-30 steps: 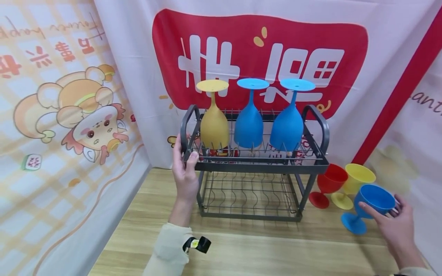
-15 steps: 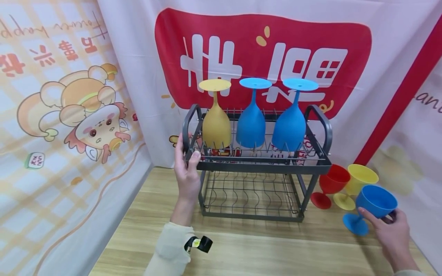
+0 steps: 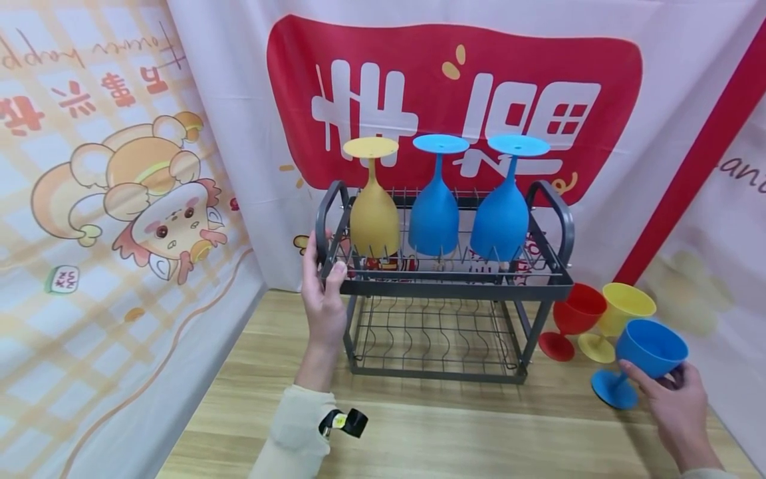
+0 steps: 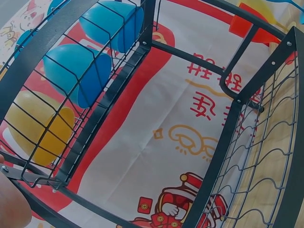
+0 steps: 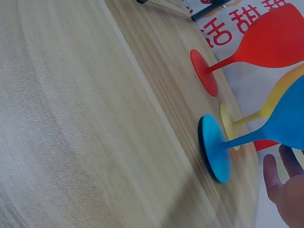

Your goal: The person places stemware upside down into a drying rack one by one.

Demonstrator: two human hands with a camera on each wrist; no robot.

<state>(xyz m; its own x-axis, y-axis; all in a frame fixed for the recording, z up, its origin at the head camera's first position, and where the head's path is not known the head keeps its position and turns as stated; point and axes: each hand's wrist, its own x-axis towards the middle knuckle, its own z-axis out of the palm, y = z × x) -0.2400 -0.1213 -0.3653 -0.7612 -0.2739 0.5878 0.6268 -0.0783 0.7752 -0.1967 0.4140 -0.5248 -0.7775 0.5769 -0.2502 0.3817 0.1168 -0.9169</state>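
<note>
My left hand (image 3: 324, 309) grips the front left corner of a dark two-tier dish rack (image 3: 443, 288), its thumb over the top rail. On the rack's top tier, a yellow goblet (image 3: 374, 223) and two blue goblets stand upside down in a row. At the right, my right hand (image 3: 679, 406) holds another blue goblet (image 3: 649, 349) by its bowl, upright. In the right wrist view a dark gap or shadow edges this goblet's foot (image 5: 216, 148); whether it touches the table is hard to tell. The left wrist view shows the thumb (image 4: 12, 199) beside the rack's rail.
Behind the held goblet, a red goblet (image 3: 579, 313) and a yellow goblet (image 3: 627, 307) stand upright on the wooden table (image 3: 431, 432), right of the rack. The lower tier (image 3: 431, 336) has wavy wires. Printed cloth (image 3: 227, 100) hangs behind and at the sides.
My right hand's grip has settled lower round the blue goblet's bowl. A dark edge now shows under the goblet's foot. My left hand stays on the rack.
</note>
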